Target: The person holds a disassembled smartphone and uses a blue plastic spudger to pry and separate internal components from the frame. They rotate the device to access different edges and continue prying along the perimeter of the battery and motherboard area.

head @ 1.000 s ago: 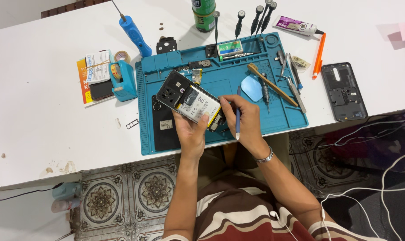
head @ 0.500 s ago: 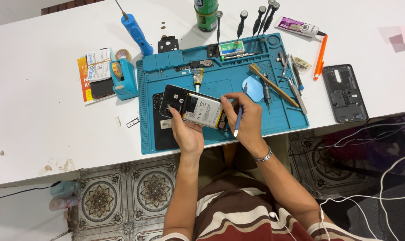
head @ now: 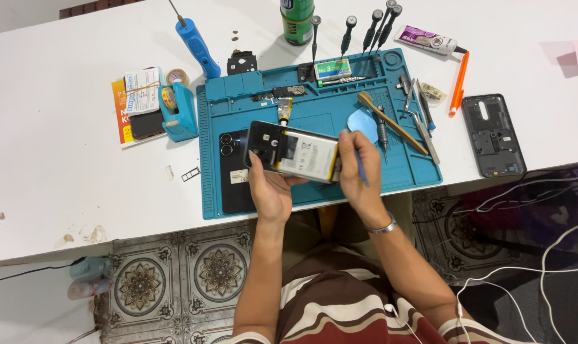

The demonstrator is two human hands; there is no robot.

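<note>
Your left hand [head: 273,191] cradles an opened black smartphone [head: 294,153] from below, its grip wrapped round the near edge; it is held above the blue silicone repair mat [head: 391,172], tilted, at 12 o'clock from your wrists. Back cover already off: black phone back cover [head: 235,172] lies flat on the mat at 9 o'clock of the phone. White-labelled battery with a yellow edge [head: 308,156] sits exposed, still in the frame. Your right hand [head: 359,175] pinches a thin blue pry tool [head: 361,172], tip at the phone's right end. Screws, board state too small to tell. A second black phone frame [head: 494,135] rests on the white tabletop [head: 59,165] at 3 o'clock, well apart. Reassembly not begun
</note>
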